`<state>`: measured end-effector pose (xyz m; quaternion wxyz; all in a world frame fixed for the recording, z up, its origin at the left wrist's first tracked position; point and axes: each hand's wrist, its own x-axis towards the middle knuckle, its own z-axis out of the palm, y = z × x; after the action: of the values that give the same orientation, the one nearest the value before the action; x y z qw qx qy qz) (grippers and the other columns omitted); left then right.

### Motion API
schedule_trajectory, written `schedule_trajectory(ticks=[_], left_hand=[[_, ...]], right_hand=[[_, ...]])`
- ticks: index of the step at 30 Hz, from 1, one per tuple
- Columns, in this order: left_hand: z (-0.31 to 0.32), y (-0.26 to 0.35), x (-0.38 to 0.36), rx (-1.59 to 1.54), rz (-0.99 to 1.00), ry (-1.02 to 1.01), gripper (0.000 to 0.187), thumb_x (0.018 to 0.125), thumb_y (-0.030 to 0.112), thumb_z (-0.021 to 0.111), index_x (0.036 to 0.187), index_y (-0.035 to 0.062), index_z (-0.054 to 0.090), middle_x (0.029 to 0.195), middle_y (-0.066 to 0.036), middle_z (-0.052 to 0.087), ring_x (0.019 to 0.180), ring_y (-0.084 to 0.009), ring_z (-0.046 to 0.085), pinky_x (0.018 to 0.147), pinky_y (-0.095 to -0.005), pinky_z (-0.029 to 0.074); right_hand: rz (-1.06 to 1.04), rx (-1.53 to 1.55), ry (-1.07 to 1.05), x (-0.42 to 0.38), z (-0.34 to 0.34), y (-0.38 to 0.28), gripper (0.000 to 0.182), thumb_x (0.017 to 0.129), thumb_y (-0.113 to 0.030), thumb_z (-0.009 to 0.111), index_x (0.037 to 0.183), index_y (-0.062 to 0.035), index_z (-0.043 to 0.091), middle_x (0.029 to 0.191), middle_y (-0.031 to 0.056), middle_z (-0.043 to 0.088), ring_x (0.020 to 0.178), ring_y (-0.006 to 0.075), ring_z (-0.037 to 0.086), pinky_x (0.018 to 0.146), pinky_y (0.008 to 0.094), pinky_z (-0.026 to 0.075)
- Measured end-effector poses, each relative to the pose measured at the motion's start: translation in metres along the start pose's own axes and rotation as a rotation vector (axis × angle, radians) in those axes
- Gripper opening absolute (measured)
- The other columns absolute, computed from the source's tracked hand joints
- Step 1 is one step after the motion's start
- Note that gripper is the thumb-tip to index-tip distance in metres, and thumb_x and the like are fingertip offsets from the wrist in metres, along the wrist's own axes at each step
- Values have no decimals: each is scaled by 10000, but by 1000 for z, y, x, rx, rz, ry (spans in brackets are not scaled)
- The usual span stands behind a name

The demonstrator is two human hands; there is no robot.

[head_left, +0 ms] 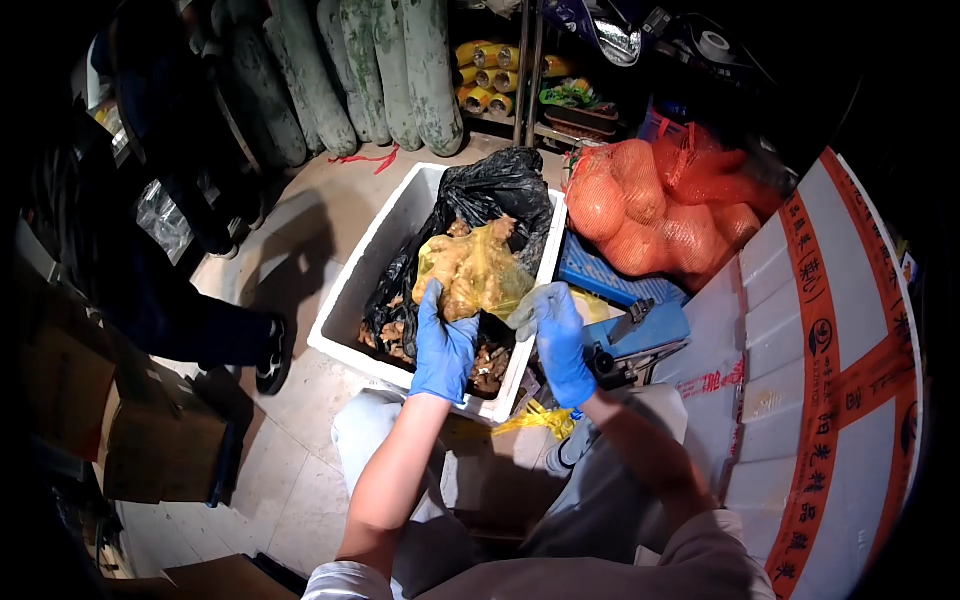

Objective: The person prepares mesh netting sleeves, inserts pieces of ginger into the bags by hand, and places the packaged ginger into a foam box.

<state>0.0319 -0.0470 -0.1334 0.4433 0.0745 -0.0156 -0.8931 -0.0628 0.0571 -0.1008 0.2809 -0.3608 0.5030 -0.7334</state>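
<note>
A white foam box, lined with a black plastic bag, stands on the floor before me and holds loose ginger. Above it is a yellow translucent bag with ginger inside. My left hand, in a blue glove, grips the near left side of that bag. At the bag's right edge is my right hand, its blue glove greyish at the fingertips. Its fingers are pressed together; whether they pinch the bag's film is hard to make out.
Red net sacks of onions and a blue scale lie right of the box. Large winter melons lean behind. A person's leg is at left, near cardboard boxes. White foam boxes with red tape stand at right.
</note>
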Motion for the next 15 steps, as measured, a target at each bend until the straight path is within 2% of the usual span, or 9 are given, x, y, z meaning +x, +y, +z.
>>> schedule_trajectory(ticks=[3,4,7,8,9,11,12,14,15], left_hand=[[-10,9,7,-31,-41,-40,471,807,249,498,1194,29,346,1197,-156,400,1085,-326,405,903,-502,341],[-9,11,7,-49,-43,-23,476,804,235,504,1200,32,336,1206,-156,389,1090,-324,400,910,-498,334],[16,11,-8,-22,29,5,404,794,162,531,1144,11,397,1142,-134,462,1048,-271,456,859,-444,406],[17,12,-10,-49,25,-34,407,789,142,537,1145,8,394,1139,-137,463,1041,-274,462,858,-446,409],[13,14,-7,-54,29,-32,407,789,142,537,1145,8,394,1139,-137,463,1041,-274,462,858,-446,409],[3,21,-2,-109,7,-15,405,786,129,537,1144,4,394,1136,-141,464,1032,-278,469,858,-448,411],[4,22,-2,-118,19,16,403,786,122,534,1144,0,394,1135,-146,464,1026,-282,473,861,-448,411],[3,18,-4,-49,42,-15,441,791,156,529,1170,9,357,1163,-151,434,1053,-290,448,875,-467,389],[3,16,-5,24,64,-51,481,796,189,524,1197,18,320,1191,-157,404,1080,-298,422,890,-485,366]], right_hand=[[-259,-658,-252,-16,-8,28,111,839,-96,430,893,-1,446,669,74,531,533,116,523,497,202,429],[-486,-560,-303,-18,-8,28,138,828,-83,436,929,8,457,719,84,531,570,120,530,517,209,435],[-579,-500,-149,-1,-18,1,108,828,-62,419,905,6,452,737,95,518,548,118,500,508,218,433],[-213,-167,-30,-10,-19,-18,88,836,-62,404,874,4,448,719,96,510,535,119,477,501,221,429],[-453,-115,167,0,-15,-16,83,846,-73,388,852,-10,442,700,91,503,524,102,457,507,215,430],[-249,134,107,9,-28,-28,159,858,-127,404,930,4,460,778,80,519,656,113,513,586,222,427],[-244,132,105,14,-31,-28,159,858,-127,404,930,4,460,778,80,519,656,113,513,586,222,427],[221,197,-25,22,-35,-23,227,813,-126,515,990,0,449,837,72,517,692,111,513,596,217,433],[227,203,-18,22,-32,-14,227,813,-126,515,990,0,449,837,72,517,692,111,513,596,217,433]])
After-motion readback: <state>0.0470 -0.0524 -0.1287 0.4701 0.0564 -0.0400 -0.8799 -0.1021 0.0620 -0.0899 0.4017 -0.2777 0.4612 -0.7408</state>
